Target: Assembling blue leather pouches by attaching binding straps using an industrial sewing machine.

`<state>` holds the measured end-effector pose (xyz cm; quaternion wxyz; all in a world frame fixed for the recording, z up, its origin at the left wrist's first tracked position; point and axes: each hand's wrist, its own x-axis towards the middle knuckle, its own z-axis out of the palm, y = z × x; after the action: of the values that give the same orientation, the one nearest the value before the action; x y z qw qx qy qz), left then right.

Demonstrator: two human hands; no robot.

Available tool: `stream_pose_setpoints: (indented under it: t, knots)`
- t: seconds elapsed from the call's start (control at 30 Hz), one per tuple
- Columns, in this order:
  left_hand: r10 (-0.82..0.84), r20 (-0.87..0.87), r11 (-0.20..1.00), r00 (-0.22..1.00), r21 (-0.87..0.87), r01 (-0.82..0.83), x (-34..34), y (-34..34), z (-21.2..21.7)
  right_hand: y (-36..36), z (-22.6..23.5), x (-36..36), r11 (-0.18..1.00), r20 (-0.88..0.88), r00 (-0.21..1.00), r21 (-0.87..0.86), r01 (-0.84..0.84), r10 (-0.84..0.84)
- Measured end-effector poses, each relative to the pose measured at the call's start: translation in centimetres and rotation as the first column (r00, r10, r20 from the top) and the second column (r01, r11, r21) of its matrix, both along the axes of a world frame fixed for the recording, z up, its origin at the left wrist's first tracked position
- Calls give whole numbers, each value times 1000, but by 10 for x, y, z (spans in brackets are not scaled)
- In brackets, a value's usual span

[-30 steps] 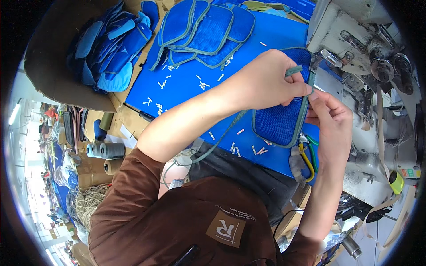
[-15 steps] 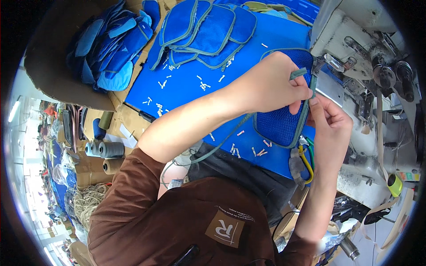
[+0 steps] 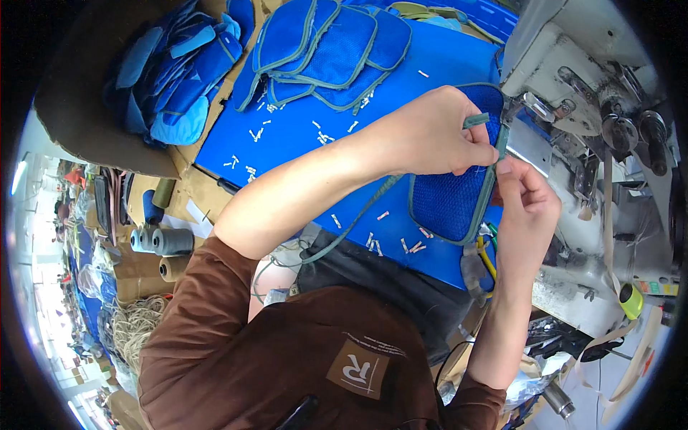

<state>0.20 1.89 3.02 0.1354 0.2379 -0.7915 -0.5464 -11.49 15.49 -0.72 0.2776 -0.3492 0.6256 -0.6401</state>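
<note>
A blue mesh fabric piece (image 3: 446, 206) with grey-green edging lies at the right end of the blue tabletop, beside the sewing machine. My left hand (image 3: 459, 136) is closed over its upper part, pinching grey-green binding tape (image 3: 476, 120) whose short end sticks up past the fingers. A long run of that tape trails from under my left wrist down to my lap. My right hand (image 3: 529, 192) pinches the bound right edge of the mesh piece, just below my left fingertips. Both hands cover part of that edge.
The sewing machine (image 3: 566, 136) stands close on the right. Stacked blue bound pieces (image 3: 337, 54) lie at the back; more fill a cardboard box (image 3: 68, 122) at left. Small white scraps dot the tabletop (image 3: 287, 204). Yellow-handled scissors (image 3: 487, 264) hang near my right forearm. Thread spools (image 3: 172, 242) stand left.
The whole view has shifted slightly. Both hands keep their pinch at the edge of the mesh piece, with only small finger movement.
</note>
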Motion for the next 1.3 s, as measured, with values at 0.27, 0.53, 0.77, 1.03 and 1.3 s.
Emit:
stream_pose_setpoints:
  t: [0.27, 0.53, 0.77, 1.03, 1.3]
  knots:
    - [54, -289, 905, 956, -391, -169, 4, 12, -21, 0, -6, 1, 999, -54, 998, -33, 18, -20]
    - [-271, -295, 603, 916, -794, -78, 13, -5, -37, -1, -8, 10, 994, -193, 975, -24, 107, -109]
    - [-322, -223, 525, 920, -851, -23, 13, -14, -30, -9, -6, 14, 987, -188, 969, -34, 154, -158]
    - [-334, -191, 482, 923, -876, -7, 12, -17, -23, 6, -9, 22, 999, 99, 995, -20, -28, 29]
    - [-311, -177, 455, 934, -890, -17, 11, -14, -23, 8, -14, 33, 997, 49, 999, -67, 26, -23]
